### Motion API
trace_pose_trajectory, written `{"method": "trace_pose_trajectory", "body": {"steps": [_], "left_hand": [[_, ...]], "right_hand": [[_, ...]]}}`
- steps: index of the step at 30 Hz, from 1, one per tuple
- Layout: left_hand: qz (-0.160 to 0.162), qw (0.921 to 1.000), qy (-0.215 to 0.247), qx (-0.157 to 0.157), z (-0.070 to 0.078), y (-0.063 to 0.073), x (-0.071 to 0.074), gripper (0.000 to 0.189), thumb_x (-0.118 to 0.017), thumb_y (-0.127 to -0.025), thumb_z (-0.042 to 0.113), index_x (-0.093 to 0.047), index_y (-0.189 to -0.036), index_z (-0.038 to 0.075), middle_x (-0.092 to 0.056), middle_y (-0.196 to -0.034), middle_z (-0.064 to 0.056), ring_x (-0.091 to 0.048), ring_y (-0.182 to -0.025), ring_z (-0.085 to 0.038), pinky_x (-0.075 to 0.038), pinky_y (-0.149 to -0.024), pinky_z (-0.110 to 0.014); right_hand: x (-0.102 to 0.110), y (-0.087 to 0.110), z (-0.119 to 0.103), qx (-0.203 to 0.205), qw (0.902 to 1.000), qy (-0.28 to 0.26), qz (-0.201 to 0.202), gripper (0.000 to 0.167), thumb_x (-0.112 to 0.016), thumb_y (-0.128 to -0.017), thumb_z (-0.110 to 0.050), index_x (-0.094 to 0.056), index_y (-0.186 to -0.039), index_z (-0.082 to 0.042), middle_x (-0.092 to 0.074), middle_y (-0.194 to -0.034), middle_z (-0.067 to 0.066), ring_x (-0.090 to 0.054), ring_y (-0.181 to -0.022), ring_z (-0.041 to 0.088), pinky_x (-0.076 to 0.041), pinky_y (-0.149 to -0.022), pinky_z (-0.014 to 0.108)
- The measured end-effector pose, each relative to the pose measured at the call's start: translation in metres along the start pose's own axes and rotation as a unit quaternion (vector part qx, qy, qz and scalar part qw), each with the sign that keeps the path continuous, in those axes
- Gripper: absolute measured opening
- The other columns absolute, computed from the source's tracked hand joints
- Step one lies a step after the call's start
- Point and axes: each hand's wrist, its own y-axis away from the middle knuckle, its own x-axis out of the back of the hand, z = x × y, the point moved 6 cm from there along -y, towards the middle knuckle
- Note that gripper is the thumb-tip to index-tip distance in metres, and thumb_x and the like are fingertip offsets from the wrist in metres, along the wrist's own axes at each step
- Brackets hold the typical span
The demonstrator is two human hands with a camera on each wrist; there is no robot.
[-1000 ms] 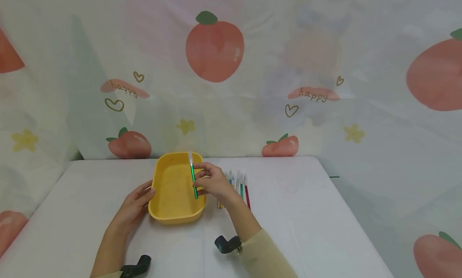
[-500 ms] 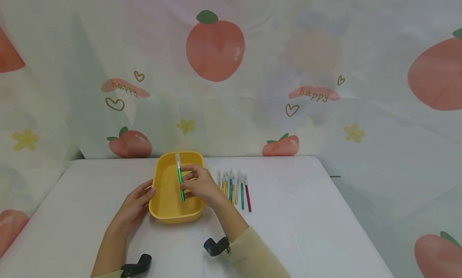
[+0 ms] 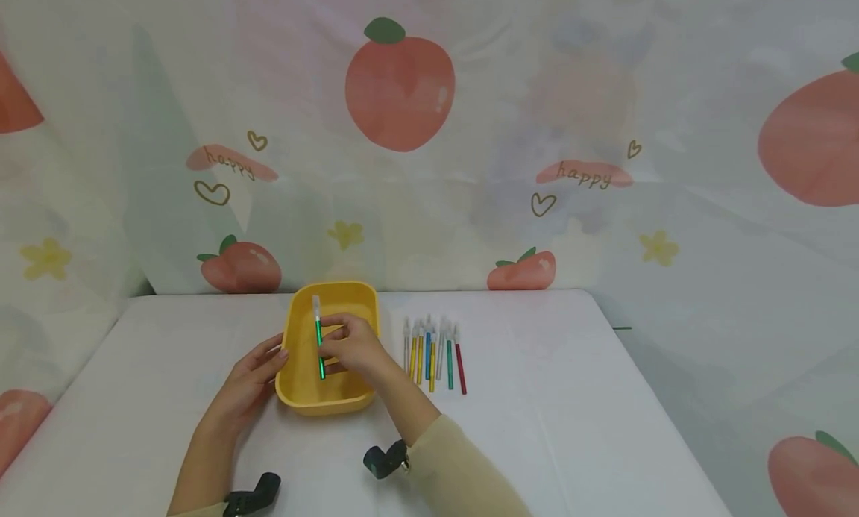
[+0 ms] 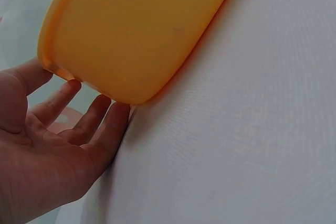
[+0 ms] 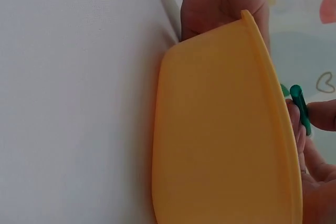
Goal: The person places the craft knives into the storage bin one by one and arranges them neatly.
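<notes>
A shallow yellow plastic tray [image 3: 330, 408] lies on the white table. My left hand [image 3: 244, 390] touches its left side, thumb at the rim and fingertips against the outer wall [image 4: 126, 40]. Above the tray's inside, my right hand [image 3: 356, 347] pinches a slim, pen-like green stick [image 3: 320, 345] with a metallic barrel and a clear, pale tip. The stick stands nearly lengthwise to the tray, tip pointing away from me. In the right wrist view, the tray wall partly hides the right hand, while the green stick's end [image 5: 298, 100] shows between thumb and fingers.
Right of the tray, several similar pen-like sticks [image 3: 429, 353] in yellow, blue, silver, green and red lie side by side on the white tabletop [image 3: 537, 398]. A printed cloth backdrop [image 3: 456, 218] rises behind the table's far edge.
My right hand has moved left with the green stick, from the tray's right rim to over its middle, and slightly lower. The row of sticks is uncovered. My left hand stays put.
</notes>
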Motion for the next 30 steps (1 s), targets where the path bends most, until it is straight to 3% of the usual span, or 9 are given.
{"method": "trace_pose_trajectory", "body": {"steps": [4, 13, 25, 30], "left_hand": [[-0.001, 1.0, -0.004, -0.002, 0.0, 0.0, 0.001, 0.068, -0.056, -0.101, 0.042, -0.028, -0.158, 0.018, -0.031, -0.161, -0.013, -0.04, -0.139, -0.023, -0.047, -0.091, -0.014], [-0.013, 0.9998, 0.006, -0.013, 0.0, -0.001, 0.001, 0.064, -0.053, -0.104, 0.037, -0.028, -0.158, 0.014, -0.033, -0.159, -0.015, -0.052, -0.12, -0.004, -0.047, -0.091, -0.015], [-0.011, 0.9998, -0.005, -0.015, 0.002, -0.002, 0.001, 0.064, -0.053, -0.104, 0.037, -0.028, -0.158, 0.014, -0.032, -0.16, -0.016, -0.051, -0.123, -0.008, -0.048, -0.091, -0.015], [-0.013, 0.9998, -0.005, -0.014, 0.0, -0.001, 0.002, 0.065, -0.053, -0.103, 0.038, -0.027, -0.158, 0.014, -0.031, -0.16, -0.017, -0.053, -0.118, -0.002, -0.048, -0.091, -0.015]], "right_hand": [[-0.005, -0.004, 0.003, -0.008, 1.0, 0.001, 0.005, 0.045, -0.068, -0.083, 0.007, -0.061, -0.126, -0.007, -0.062, -0.091, 0.008, -0.064, -0.07, 0.017, -0.061, -0.064, 0.04], [-0.013, -0.009, 0.016, -0.021, 0.9992, 0.03, 0.019, 0.041, -0.069, -0.085, 0.005, -0.062, -0.124, -0.007, -0.064, -0.088, 0.007, -0.066, -0.068, 0.017, -0.06, -0.069, 0.045], [-0.017, -0.014, 0.028, -0.053, 0.9959, 0.059, 0.044, 0.041, -0.072, -0.083, 0.004, -0.064, -0.121, -0.01, -0.066, -0.088, 0.007, -0.066, -0.065, 0.019, -0.061, -0.066, 0.042], [-0.022, -0.017, 0.027, -0.062, 0.9939, 0.077, 0.049, 0.041, -0.073, -0.081, 0.005, -0.064, -0.119, -0.008, -0.067, -0.086, 0.006, -0.065, -0.064, 0.018, -0.06, -0.064, 0.041]]}}
